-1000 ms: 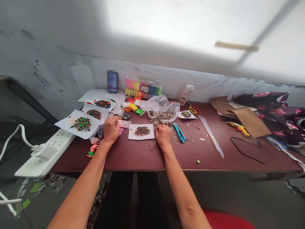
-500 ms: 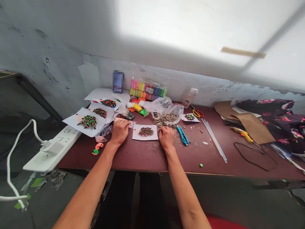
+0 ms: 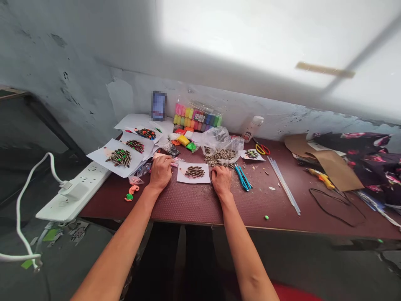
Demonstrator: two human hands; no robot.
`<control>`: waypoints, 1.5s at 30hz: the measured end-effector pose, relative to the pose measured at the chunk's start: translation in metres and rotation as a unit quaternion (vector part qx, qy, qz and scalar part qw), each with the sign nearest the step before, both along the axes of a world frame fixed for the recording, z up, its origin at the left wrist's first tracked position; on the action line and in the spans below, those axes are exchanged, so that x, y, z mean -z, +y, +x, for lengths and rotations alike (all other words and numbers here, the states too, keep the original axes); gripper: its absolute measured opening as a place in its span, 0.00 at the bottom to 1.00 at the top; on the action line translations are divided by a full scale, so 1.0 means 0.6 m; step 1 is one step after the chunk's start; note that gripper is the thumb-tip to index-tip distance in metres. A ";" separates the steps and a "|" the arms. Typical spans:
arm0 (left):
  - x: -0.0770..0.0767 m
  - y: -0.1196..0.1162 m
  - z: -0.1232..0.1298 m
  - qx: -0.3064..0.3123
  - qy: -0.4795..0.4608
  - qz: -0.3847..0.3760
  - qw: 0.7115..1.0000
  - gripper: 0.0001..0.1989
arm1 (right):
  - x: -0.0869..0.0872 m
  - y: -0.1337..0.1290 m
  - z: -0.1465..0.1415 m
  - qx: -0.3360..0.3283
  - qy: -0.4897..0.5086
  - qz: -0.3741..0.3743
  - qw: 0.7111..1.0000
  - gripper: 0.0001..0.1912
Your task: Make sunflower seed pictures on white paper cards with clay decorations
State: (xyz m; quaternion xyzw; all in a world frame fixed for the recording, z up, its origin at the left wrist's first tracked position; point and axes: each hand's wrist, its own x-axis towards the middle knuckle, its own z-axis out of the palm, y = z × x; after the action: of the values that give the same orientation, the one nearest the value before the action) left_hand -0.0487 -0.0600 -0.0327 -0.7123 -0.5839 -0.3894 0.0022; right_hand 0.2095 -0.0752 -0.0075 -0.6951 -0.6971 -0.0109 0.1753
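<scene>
A white card (image 3: 205, 178) bearing a hedgehog shape of striped seeds (image 3: 194, 172) lies flat between my hands. My left hand (image 3: 161, 171) rests left of it with curled fingers, beside a pink packet (image 3: 177, 161); whether it grips anything is hidden. At the card's right edge is my right hand (image 3: 221, 179), its fingers bent together, and what they hold, if anything, is too small to name. Loose striped seeds (image 3: 219, 158) lie behind it, partly under a clear plastic bag (image 3: 216, 138). A blue cutter (image 3: 243, 178) lies to its right.
Seed-covered sheets (image 3: 120, 158) overlap at the left, near a white power strip (image 3: 75, 192). Coloured clay packs (image 3: 197, 119), a phone (image 3: 158, 105) and a bottle (image 3: 252, 128) stand at the back. Rightward are scissors (image 3: 262, 149), glue sticks (image 3: 283, 184) and a yellow glue gun (image 3: 324, 179).
The whole view has shifted slightly, so the table's contents appear a little farther right. Both hands keep nearly the same places beside the card.
</scene>
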 end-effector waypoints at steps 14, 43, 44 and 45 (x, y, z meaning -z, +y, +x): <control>-0.012 -0.005 -0.004 -0.075 0.045 -0.024 0.996 0.16 | -0.003 0.000 -0.001 0.003 -0.013 0.003 1.000 0.11; -0.011 0.008 -0.013 -0.029 -0.142 0.084 0.986 0.16 | 0.004 0.000 0.002 0.002 -0.003 0.008 1.000 0.12; -0.013 0.005 -0.018 -0.041 -0.153 0.096 0.983 0.16 | 0.003 0.000 0.002 0.003 -0.004 0.007 1.000 0.12; -0.014 0.003 -0.024 -0.054 -0.159 0.103 0.980 0.16 | 0.004 0.000 0.002 0.003 -0.005 0.007 1.000 0.12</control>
State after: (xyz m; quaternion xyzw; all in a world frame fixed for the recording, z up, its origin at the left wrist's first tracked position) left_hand -0.0631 -0.0584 -0.0241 -0.6045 -0.5713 -0.5552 0.0035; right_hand 0.2107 -0.0753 -0.0097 -0.6960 -0.6958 -0.0200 0.1763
